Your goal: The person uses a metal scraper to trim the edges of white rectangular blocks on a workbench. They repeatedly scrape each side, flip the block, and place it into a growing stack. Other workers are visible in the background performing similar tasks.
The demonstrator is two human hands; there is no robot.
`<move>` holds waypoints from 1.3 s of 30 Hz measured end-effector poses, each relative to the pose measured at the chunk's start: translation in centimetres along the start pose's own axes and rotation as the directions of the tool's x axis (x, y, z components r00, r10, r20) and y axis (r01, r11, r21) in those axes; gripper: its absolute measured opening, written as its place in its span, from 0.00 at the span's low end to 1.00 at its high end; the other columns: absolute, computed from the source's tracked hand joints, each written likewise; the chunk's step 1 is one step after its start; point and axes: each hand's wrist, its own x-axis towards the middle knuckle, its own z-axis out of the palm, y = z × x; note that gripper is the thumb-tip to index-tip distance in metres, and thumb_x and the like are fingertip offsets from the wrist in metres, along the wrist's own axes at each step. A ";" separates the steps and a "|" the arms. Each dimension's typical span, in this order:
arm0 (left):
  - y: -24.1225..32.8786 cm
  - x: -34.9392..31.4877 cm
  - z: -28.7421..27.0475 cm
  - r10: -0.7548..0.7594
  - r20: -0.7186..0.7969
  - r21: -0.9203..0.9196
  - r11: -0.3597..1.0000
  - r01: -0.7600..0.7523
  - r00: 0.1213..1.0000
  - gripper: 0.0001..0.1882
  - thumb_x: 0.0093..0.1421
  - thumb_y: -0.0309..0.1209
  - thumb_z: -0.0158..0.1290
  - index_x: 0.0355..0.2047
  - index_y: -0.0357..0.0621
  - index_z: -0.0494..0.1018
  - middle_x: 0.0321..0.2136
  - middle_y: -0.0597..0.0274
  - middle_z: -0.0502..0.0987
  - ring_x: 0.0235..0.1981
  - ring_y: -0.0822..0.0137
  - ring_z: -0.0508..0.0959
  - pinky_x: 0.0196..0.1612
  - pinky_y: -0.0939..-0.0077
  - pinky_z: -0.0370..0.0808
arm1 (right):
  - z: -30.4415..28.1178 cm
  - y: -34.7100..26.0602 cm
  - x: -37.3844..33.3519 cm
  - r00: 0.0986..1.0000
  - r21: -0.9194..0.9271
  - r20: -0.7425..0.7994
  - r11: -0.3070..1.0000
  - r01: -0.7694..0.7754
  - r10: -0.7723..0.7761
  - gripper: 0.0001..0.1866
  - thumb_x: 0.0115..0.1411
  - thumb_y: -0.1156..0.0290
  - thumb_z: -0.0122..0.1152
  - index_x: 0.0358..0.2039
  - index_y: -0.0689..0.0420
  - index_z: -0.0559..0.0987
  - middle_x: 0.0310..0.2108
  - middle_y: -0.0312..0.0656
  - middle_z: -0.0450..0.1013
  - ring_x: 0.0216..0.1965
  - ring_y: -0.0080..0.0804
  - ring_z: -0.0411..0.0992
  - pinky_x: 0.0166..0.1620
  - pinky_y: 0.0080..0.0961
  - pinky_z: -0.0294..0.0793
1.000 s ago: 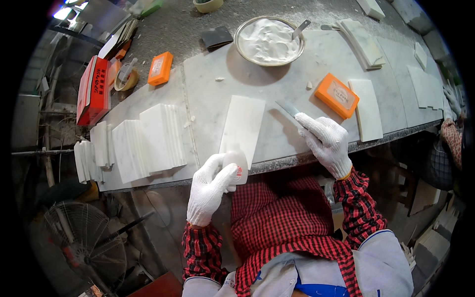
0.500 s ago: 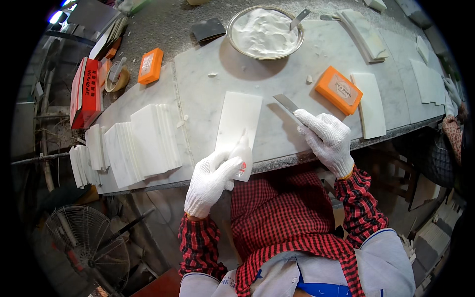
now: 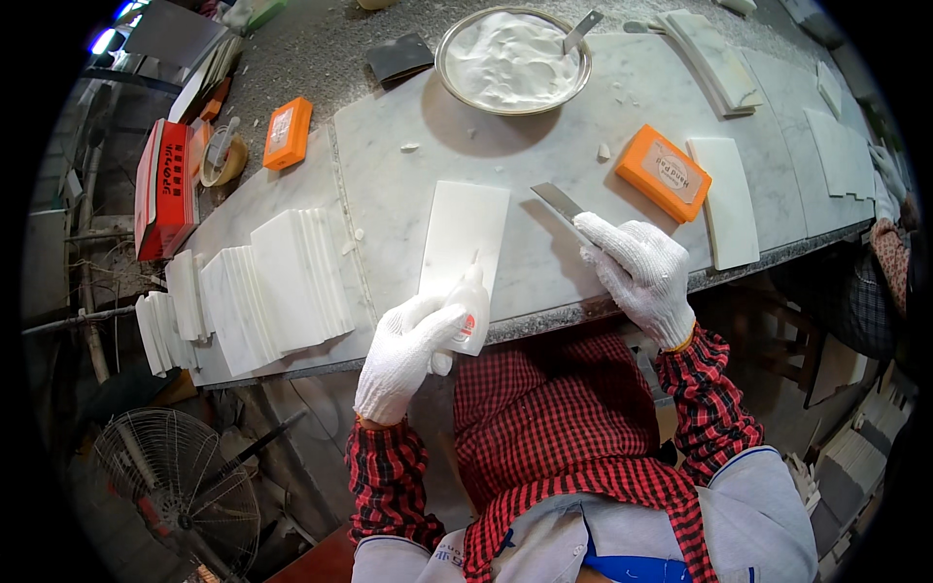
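We see the small translucent bottle [image 3: 470,328] at the fingertips of our left hand [image 3: 397,358], which closes around its side; the nozzle points away from us, over the white tile's [image 3: 468,219] near end. Our right hand [image 3: 638,277], well apart, grips a flat metal blade [image 3: 557,201] angled toward the tile. Beyond, a bowl [image 3: 515,111] of white material stands on the tabletop [image 3: 389,185].

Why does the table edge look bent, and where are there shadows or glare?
In the head view, fisheye distortion curves the table edge; the bowl and the blade each throw a soft shadow toward the lower left; a light glares at the upper left; the fan sits in dimness.
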 end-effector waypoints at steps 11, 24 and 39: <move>0.1 0.0 -0.5 -0.026 0.032 0.034 0.999 0.025 0.999 0.20 0.68 0.38 0.57 0.50 0.33 0.81 0.30 0.65 0.80 0.23 0.80 0.70 0.27 0.83 0.65 | 0.0 -0.1 0.0 0.999 -0.026 0.023 0.999 -0.024 0.025 0.21 0.55 0.76 0.72 0.51 0.57 0.86 0.30 0.44 0.80 0.29 0.39 0.77 0.35 0.33 0.77; -0.3 0.2 -0.6 -0.002 0.024 0.026 1.000 0.001 1.000 0.20 0.68 0.38 0.57 0.51 0.33 0.81 0.29 0.65 0.80 0.23 0.79 0.70 0.26 0.82 0.65 | 0.1 -0.1 -0.1 1.000 -0.029 0.013 1.000 -0.006 0.006 0.21 0.55 0.76 0.73 0.51 0.57 0.86 0.30 0.44 0.81 0.29 0.39 0.78 0.35 0.33 0.77; -0.2 0.4 -0.7 -0.014 0.027 0.008 1.000 0.014 1.000 0.21 0.68 0.38 0.58 0.53 0.33 0.81 0.30 0.65 0.80 0.24 0.79 0.70 0.26 0.82 0.64 | 0.0 -0.3 0.1 1.000 -0.032 0.005 0.999 -0.011 0.011 0.20 0.56 0.75 0.74 0.50 0.58 0.86 0.31 0.43 0.81 0.28 0.38 0.78 0.34 0.31 0.77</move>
